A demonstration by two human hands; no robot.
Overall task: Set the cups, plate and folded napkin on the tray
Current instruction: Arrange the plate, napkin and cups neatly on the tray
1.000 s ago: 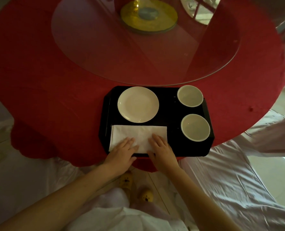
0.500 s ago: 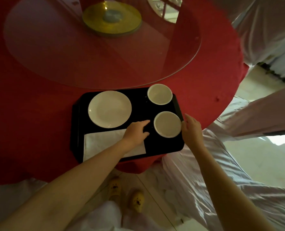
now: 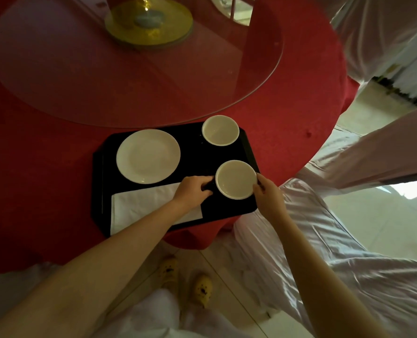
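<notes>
The near cup (image 3: 235,179), white and round, stands on the right near part of the black tray (image 3: 100,191). Both hands flank it. The left hand (image 3: 193,191) reaches in from the left over the corner of the napkin, its fingers curled against the cup's left side. The right hand (image 3: 267,196) comes from the right, its fingertips touching the cup's right rim at the tray's edge. Together the two hands hold the cup between them; whether it is lifted off the tray cannot be told.

The far cup (image 3: 220,130), also white, stands apart from it at the tray's far right corner. The white plate (image 3: 148,156) lies on the far left part of the tray, well apart from both cups. The folded white napkin (image 3: 139,208) lies flat along the near left part, just beside the plate's near edge, with the left forearm crossing over its right end.

The tray rests at the near edge of a round table under a red tablecloth (image 3: 44,167). Farther back lies a round glass turntable (image 3: 80,81) with a yellow dish (image 3: 149,25) at its centre. White chair covers (image 3: 324,240) stand to the right of the table. Yellow slippers (image 3: 202,289) show on the floor below.
</notes>
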